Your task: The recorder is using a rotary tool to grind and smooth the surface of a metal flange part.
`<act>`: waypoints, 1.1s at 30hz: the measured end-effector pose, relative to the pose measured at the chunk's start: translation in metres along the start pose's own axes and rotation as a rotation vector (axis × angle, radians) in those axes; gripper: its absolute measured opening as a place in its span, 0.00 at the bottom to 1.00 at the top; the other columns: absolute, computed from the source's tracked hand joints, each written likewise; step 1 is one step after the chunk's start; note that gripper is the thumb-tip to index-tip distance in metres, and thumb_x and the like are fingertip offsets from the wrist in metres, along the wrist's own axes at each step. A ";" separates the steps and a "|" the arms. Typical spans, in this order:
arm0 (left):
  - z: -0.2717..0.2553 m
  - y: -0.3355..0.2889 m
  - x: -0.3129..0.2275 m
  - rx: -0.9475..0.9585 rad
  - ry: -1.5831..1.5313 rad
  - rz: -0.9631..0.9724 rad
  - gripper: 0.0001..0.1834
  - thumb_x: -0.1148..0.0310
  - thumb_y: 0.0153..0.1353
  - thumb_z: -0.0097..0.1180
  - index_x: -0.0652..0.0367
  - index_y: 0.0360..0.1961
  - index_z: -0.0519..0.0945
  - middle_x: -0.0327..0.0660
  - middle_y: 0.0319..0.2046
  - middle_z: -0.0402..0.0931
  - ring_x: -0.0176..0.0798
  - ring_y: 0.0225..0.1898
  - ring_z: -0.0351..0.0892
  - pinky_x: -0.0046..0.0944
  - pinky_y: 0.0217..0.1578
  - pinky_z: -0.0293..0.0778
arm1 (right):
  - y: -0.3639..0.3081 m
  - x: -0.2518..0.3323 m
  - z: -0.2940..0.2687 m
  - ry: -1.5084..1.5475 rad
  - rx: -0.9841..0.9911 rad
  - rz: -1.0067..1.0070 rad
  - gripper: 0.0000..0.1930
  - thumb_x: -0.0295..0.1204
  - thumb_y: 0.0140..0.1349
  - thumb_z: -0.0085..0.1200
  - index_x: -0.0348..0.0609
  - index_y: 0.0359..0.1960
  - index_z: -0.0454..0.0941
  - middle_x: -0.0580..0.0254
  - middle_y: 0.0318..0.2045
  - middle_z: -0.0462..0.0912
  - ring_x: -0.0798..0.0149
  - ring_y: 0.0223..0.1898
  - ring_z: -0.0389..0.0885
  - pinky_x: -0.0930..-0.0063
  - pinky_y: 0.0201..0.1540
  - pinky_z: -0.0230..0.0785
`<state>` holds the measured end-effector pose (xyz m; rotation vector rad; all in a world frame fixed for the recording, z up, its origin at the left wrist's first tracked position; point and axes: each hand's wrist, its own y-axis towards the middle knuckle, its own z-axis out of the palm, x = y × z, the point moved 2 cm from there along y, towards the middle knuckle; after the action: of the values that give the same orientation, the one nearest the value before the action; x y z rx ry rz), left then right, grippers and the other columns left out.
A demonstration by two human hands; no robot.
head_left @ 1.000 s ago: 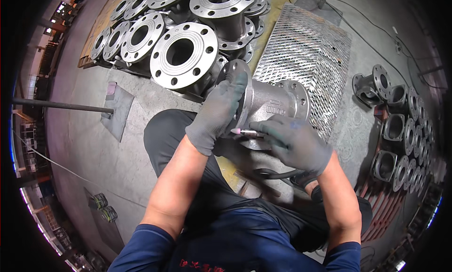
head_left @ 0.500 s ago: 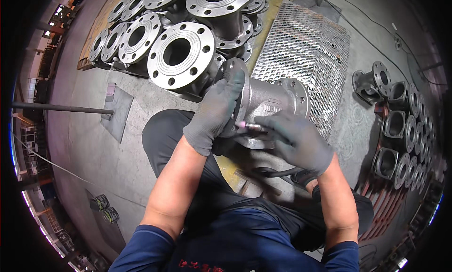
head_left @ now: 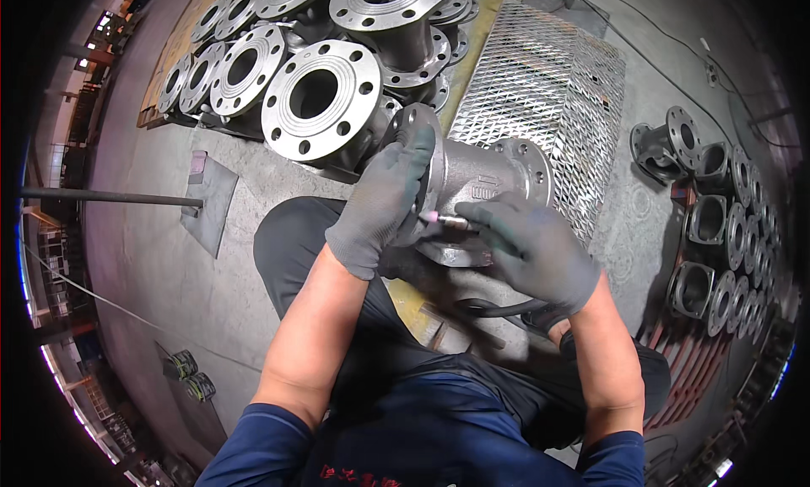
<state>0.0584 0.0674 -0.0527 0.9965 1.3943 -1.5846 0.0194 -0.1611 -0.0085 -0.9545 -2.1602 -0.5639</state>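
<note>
In front of me a grey flanged metal valve body point(head_left: 477, 168) lies on its side. My left hand point(head_left: 378, 202), in a grey glove, grips its left flange, fingers pointing up along the rim. My gloved right hand point(head_left: 536, 249) is closed around a slim die grinder point(head_left: 454, 222). The grinder's pink mounted stone point(head_left: 429, 217) is at the inner side of that left flange; whether it touches the metal I cannot tell. A dark hose point(head_left: 498, 308) runs below my right hand. My palm hides most of the tool's body.
Several flanged valve bodies point(head_left: 319, 92) are stacked at the upper left. Beyond the workpiece lies an expanded-metal grate point(head_left: 523, 82). More castings point(head_left: 693, 217) stand in rows at right, near red slats point(head_left: 688, 377). A post on a flat base point(head_left: 208, 204) stands at left.
The grinder and my right hand have shifted very slightly, and the stone tip sits a little higher against the flange. My left hand keeps its hold on the valve body.
</note>
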 end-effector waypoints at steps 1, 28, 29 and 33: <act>0.003 -0.001 -0.001 0.008 -0.106 -0.059 0.39 0.34 0.81 0.52 0.66 0.36 0.82 0.35 0.26 0.75 0.32 0.32 0.74 0.40 0.36 0.75 | -0.001 0.000 -0.002 -0.016 -0.065 -0.005 0.23 0.23 0.64 0.64 0.48 0.62 0.85 0.54 0.43 0.86 0.46 0.43 0.88 0.54 0.47 0.81; -0.026 0.017 0.034 0.078 0.465 0.437 0.20 0.59 0.80 0.55 0.69 0.49 0.84 0.54 0.40 0.83 0.55 0.45 0.82 0.51 0.48 0.78 | -0.004 0.002 0.009 -0.040 0.086 -0.002 0.25 0.25 0.63 0.62 0.50 0.64 0.82 0.54 0.41 0.85 0.45 0.41 0.88 0.51 0.46 0.82; -0.026 0.017 0.039 0.074 0.467 0.436 0.20 0.59 0.80 0.55 0.69 0.49 0.84 0.54 0.40 0.83 0.55 0.45 0.82 0.51 0.48 0.78 | -0.003 0.001 0.006 -0.041 0.023 -0.012 0.25 0.24 0.63 0.61 0.50 0.64 0.82 0.54 0.41 0.85 0.45 0.41 0.88 0.51 0.46 0.82; -0.015 0.014 0.023 -0.023 0.216 0.241 0.29 0.46 0.79 0.59 0.70 0.48 0.83 0.53 0.38 0.82 0.49 0.43 0.81 0.47 0.47 0.78 | -0.003 0.001 0.008 -0.010 0.009 -0.018 0.23 0.22 0.64 0.62 0.48 0.62 0.85 0.53 0.41 0.86 0.46 0.42 0.87 0.54 0.46 0.81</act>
<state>0.0630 0.0801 -0.0807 1.3008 1.3717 -1.3118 0.0128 -0.1576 -0.0138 -0.9359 -2.1800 -0.5593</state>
